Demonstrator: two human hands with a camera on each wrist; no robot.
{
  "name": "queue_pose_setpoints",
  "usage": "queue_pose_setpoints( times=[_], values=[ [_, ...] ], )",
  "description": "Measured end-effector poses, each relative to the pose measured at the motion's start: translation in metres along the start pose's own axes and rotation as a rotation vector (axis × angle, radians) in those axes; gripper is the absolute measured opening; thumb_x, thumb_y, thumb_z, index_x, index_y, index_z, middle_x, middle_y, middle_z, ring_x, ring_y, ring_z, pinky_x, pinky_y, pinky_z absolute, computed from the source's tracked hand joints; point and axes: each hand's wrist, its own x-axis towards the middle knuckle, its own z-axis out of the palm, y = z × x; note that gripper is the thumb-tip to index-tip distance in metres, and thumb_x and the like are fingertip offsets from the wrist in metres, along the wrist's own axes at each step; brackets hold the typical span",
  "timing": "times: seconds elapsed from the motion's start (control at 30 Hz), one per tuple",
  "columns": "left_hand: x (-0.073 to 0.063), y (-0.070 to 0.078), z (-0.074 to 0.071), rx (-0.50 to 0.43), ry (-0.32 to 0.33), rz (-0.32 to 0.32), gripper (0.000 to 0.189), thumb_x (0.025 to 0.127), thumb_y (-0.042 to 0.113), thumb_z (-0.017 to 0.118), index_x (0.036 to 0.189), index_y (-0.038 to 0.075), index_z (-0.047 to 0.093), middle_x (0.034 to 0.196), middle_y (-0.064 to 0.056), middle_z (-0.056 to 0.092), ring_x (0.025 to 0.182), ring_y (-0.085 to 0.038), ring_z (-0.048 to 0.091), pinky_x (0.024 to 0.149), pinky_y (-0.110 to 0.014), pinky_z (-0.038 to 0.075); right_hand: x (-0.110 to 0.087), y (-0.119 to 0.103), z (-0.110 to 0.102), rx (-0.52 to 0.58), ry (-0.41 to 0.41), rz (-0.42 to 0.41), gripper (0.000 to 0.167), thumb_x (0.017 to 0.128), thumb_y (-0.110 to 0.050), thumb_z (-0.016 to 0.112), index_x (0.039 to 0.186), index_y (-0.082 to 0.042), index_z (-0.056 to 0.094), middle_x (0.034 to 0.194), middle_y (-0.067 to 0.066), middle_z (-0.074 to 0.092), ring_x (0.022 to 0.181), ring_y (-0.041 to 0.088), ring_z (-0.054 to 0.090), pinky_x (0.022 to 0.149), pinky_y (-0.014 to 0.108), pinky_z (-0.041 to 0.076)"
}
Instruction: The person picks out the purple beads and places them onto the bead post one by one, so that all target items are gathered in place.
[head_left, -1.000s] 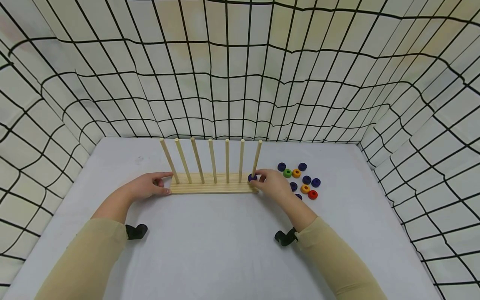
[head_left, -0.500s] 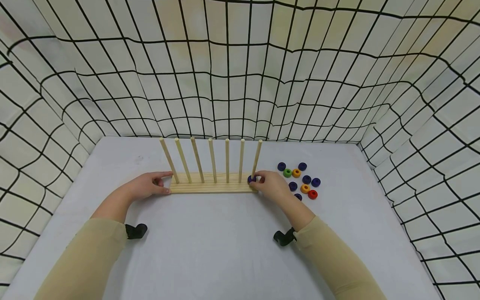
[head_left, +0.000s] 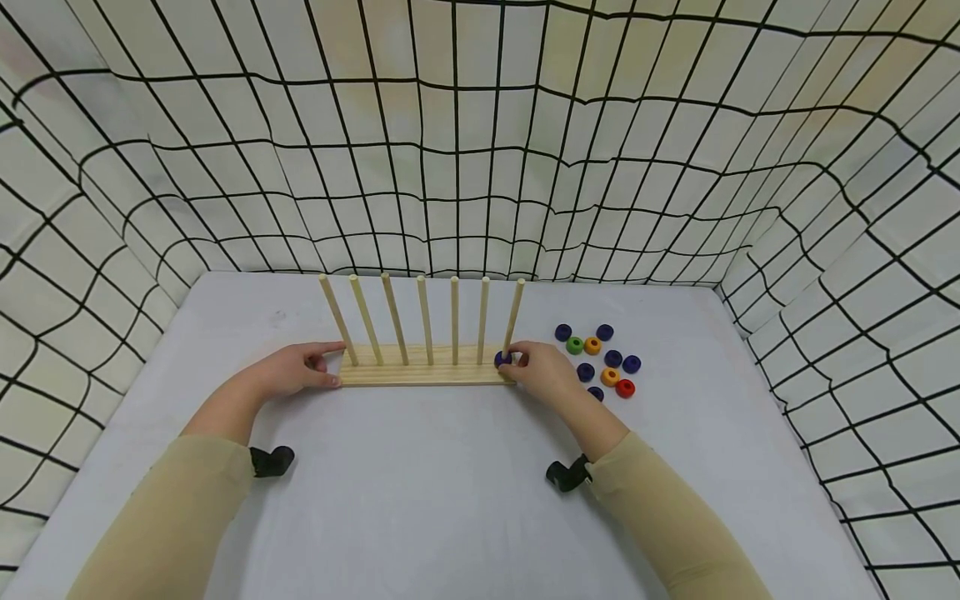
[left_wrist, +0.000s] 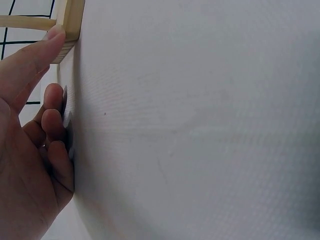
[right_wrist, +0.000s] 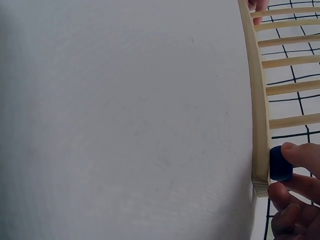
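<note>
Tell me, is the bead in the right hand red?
No, the right hand pinches a dark blue bead at the right end of the wooden base.

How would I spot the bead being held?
On the white table stands a long wooden rack with seven pegs. At its right end, the person's right hand pinches a dark blue bead at the foot of the last peg. Other beads lie loose farther right; this alone is at the rack.
</note>
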Motion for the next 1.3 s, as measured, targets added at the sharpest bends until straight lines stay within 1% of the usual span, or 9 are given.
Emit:
queue_pose_setpoints(
  times=[0.2, 0.37, 0.53, 0.73, 0.93, 1.03, 1.17, 1.3],
  values=[
    [0.000, 0.000, 0.000, -0.007, -0.003, -0.008, 0.078, 0.088, 0.032, 0.076, 0.151, 0.005, 0.039, 0.091, -0.006, 0.049, 0.080, -0.021, 0.043, 0.071, -0.035, 0.035, -0.002, -0.001, -0.003, 0.008, 0.015, -0.007, 0.047, 0.090, -0.041, 0.072, 0.132, -0.021, 0.064, 0.085, -0.002, 0.062, 0.072, 0.017, 0.056, 0.060, 0.030, 0.044],
    [-0.001, 0.001, -0.002, -0.007, -0.005, -0.009, 0.079, 0.088, 0.033, 0.076, 0.151, 0.004, 0.039, 0.091, -0.006, 0.050, 0.079, -0.021, 0.043, 0.070, -0.034, 0.035, -0.004, 0.001, -0.008, 0.021, 0.033, -0.012, 0.044, 0.090, -0.041, 0.071, 0.130, -0.023, 0.065, 0.087, -0.002, 0.063, 0.072, 0.017, 0.056, 0.061, 0.031, 0.044],
    [-0.001, 0.001, -0.002, 0.002, -0.006, -0.020, 0.079, 0.088, 0.035, 0.076, 0.151, 0.005, 0.039, 0.091, -0.006, 0.050, 0.080, -0.021, 0.044, 0.071, -0.035, 0.035, -0.008, 0.001, -0.014, 0.021, 0.041, -0.012, 0.042, 0.092, -0.042, 0.069, 0.129, -0.025, 0.065, 0.090, -0.002, 0.061, 0.073, 0.017, 0.056, 0.060, 0.030, 0.044],
    [-0.001, -0.001, -0.001, 0.003, -0.002, -0.015, 0.079, 0.088, 0.036, 0.076, 0.151, 0.005, 0.039, 0.092, -0.006, 0.050, 0.081, -0.021, 0.044, 0.072, -0.035, 0.035, -0.015, 0.004, -0.023, 0.017, 0.061, -0.034, 0.041, 0.091, -0.043, 0.070, 0.128, -0.024, 0.066, 0.088, -0.001, 0.061, 0.071, 0.018, 0.055, 0.059, 0.031, 0.043],
    [0.000, -0.002, 0.001, 0.005, 0.002, -0.014, 0.079, 0.087, 0.036, 0.076, 0.151, 0.005, 0.040, 0.093, -0.006, 0.051, 0.082, -0.021, 0.045, 0.073, -0.036, 0.036, -0.021, 0.014, -0.031, -0.014, 0.060, -0.031, 0.040, 0.092, -0.042, 0.070, 0.128, -0.024, 0.067, 0.088, -0.001, 0.060, 0.070, 0.018, 0.054, 0.059, 0.030, 0.042],
    [0.000, -0.002, 0.001, 0.010, 0.004, -0.015, 0.079, 0.087, 0.037, 0.076, 0.151, 0.006, 0.040, 0.093, -0.006, 0.050, 0.081, -0.021, 0.044, 0.072, -0.036, 0.035, -0.026, 0.020, -0.037, -0.042, 0.073, -0.032, 0.040, 0.091, -0.042, 0.070, 0.127, -0.024, 0.067, 0.088, -0.001, 0.060, 0.068, 0.017, 0.053, 0.057, 0.031, 0.040],
    [0.001, -0.001, 0.001, 0.010, 0.004, -0.014, 0.078, 0.088, 0.036, 0.076, 0.151, 0.006, 0.040, 0.093, -0.006, 0.050, 0.080, -0.021, 0.044, 0.071, -0.035, 0.035, -0.032, 0.032, -0.044, -0.084, 0.089, -0.037, 0.040, 0.091, -0.043, 0.070, 0.126, -0.024, 0.068, 0.087, -0.003, 0.061, 0.066, 0.017, 0.052, 0.056, 0.031, 0.039],
    [0.001, 0.000, 0.000, 0.012, 0.004, -0.019, 0.077, 0.088, 0.035, 0.075, 0.151, 0.006, 0.040, 0.093, -0.007, 0.049, 0.081, -0.021, 0.044, 0.070, -0.035, 0.035, -0.039, 0.045, -0.049, -0.115, 0.092, -0.043, 0.041, 0.091, -0.042, 0.070, 0.126, -0.022, 0.069, 0.085, -0.003, 0.062, 0.068, 0.017, 0.053, 0.058, 0.032, 0.041]
  ],
)
